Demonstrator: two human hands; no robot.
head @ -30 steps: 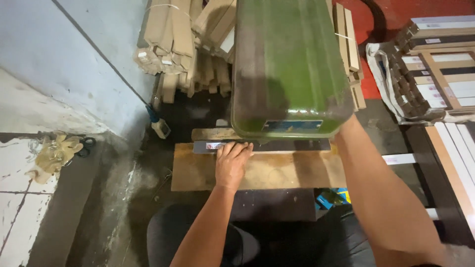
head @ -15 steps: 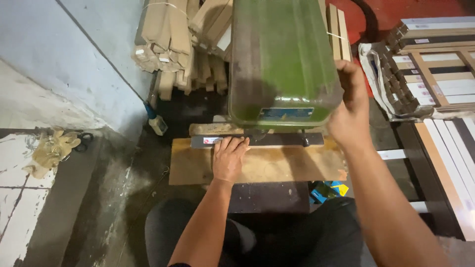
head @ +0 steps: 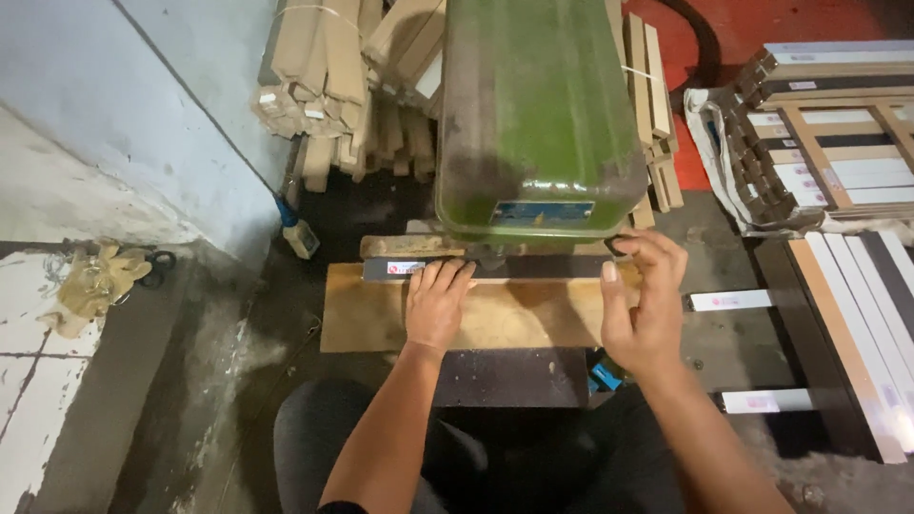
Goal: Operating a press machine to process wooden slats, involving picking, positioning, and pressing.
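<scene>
Head view: left hand (head: 438, 306) flat, fingers extended, pressing dark strip (head: 495, 268) onto wooden board (head: 514, 319) under green machine (head: 533, 114). Right hand (head: 643, 305) pinches strip's right end, fingers partly curled.

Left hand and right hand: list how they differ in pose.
The left hand lies flat, palm down, on the dark strip; the right hand stands on edge with curled fingers. The left presses mid-strip, the right sits at its end. Both are bare, below the green machine.
</scene>
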